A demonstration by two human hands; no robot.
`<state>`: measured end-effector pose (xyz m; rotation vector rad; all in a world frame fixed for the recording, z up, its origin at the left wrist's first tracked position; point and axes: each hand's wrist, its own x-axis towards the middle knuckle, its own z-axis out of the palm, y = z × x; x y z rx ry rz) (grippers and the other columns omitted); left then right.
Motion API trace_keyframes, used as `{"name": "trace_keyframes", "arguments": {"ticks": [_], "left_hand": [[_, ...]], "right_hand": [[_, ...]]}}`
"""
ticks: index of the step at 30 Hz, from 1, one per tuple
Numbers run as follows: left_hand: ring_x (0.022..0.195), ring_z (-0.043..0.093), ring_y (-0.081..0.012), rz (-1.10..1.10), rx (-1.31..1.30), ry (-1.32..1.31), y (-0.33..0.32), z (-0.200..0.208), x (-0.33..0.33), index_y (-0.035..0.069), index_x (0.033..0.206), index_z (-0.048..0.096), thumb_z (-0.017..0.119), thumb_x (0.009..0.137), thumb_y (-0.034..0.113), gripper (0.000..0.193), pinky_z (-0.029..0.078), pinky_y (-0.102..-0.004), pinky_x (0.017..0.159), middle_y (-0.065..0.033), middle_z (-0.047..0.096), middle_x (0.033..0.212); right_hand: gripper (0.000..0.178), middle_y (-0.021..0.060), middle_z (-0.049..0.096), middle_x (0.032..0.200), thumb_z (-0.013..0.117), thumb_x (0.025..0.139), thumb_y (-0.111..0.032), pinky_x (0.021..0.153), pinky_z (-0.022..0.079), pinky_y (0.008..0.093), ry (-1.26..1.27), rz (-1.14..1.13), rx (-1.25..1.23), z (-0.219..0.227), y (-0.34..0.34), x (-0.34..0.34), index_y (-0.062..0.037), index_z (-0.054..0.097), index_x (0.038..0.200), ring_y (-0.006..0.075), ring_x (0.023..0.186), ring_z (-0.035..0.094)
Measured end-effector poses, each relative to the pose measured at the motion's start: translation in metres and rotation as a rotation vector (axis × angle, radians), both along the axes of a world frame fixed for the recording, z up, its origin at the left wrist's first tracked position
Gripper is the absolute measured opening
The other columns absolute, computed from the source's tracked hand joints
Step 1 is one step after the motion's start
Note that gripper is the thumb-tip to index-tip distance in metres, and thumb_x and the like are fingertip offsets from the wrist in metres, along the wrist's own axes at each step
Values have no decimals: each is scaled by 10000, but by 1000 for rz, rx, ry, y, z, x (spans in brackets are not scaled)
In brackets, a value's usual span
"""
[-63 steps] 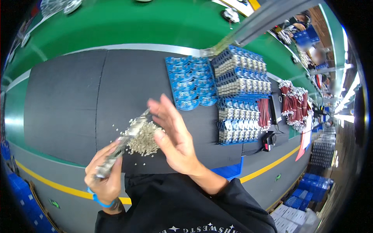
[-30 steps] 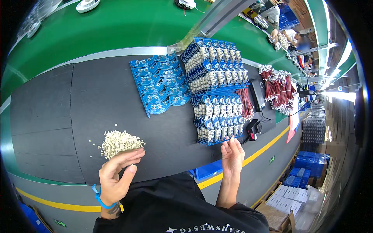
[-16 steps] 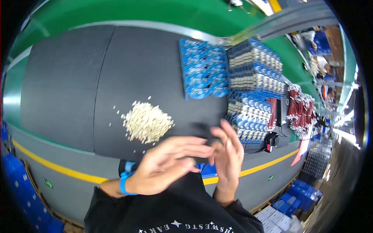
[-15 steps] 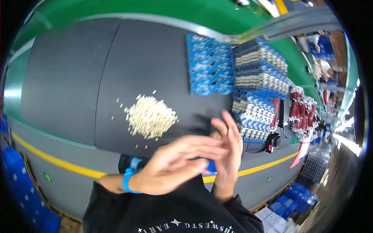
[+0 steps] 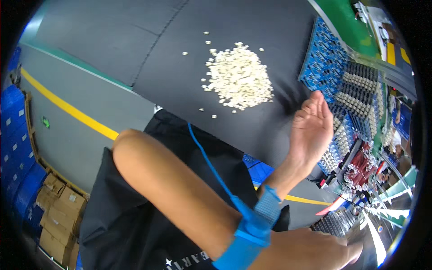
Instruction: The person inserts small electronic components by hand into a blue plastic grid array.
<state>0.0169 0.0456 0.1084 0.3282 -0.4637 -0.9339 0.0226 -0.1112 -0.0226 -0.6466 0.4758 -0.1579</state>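
My left arm crosses low in front of me toward the right, a blue wrist strap (image 5: 245, 236) with a thin blue cord around its wrist. My left hand (image 5: 315, 249) is close at the lower right, its fingers mostly hidden. Raised over the table's right part, my right hand (image 5: 312, 128) shows its palm, with the fingers slightly bent and nothing seen in them. Left of it, a heap of small cream-white connectors (image 5: 240, 76) lies on the dark mat (image 5: 166, 63). Just beyond my right fingertips is a blue circuit board panel (image 5: 324, 58).
Stacked blue boards with white connectors (image 5: 360, 87) stand at the right, near bundles of dark-red wires (image 5: 360, 166). A few loose connectors lie around the heap. Cardboard boxes (image 5: 58, 211) and blue crates (image 5: 18, 130) line the floor at left.
My hands, close together before, are now apart: the left has swung down to the right, the right is raised. The view has turned and shifted, placing the heap higher and farther right.
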Motion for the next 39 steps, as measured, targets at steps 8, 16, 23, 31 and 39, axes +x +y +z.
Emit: {"name": "trace_keyframes", "arguments": {"ticks": [8, 16, 23, 31, 39], "left_hand": [[692, 580, -269, 388, 353, -842, -11, -7, -4, 42, 857, 530, 453, 855, 143, 127, 468, -389, 525, -91, 560, 697], [977, 547, -297, 118, 378, -617, 31, -60, 9, -6, 1108, 496, 534, 816, 16, 296, 468, -368, 801, -152, 525, 1078], [929, 579, -276, 198, 653, -532, 63, -80, 18, -10, 1094, 531, 512, 838, 5, 257, 451, -326, 800, -151, 564, 1064], [1071, 530, -260, 194, 717, -448, 70, -82, 25, -46, 1095, 515, 499, 842, -24, 255, 419, -347, 907, -187, 547, 1125], [1230, 343, -372, 452, 562, -86, 60, -74, 52, -18, 1355, 162, 370, 865, 548, 777, 310, -484, 990, -240, 272, 1361]], "right_hand": [[249, 145, 579, 1042, 435, 888, -72, 665, 499, 263, -7, 68, 38, 0, 1, 7, 61, 456, 1098, 179, 834, 592], [142, 20, 584, 746, 540, 880, -231, 545, 441, 206, 92, -10, 0, 3, -6, 22, -90, 548, 889, 115, 632, 530], [230, 168, 628, 842, 555, 865, -222, 441, 511, 257, 299, -79, -569, 18, -1, 45, 5, 536, 901, 230, 602, 644], [323, 96, 552, 892, 469, 894, -108, 569, 552, 310, 119, -252, -565, 21, 5, 55, 41, 425, 1178, 306, 731, 649], [208, 199, 573, 1014, 535, 805, 68, 660, 546, 330, -171, -229, -1188, 25, 52, 11, 141, 541, 999, 253, 792, 627]]}}
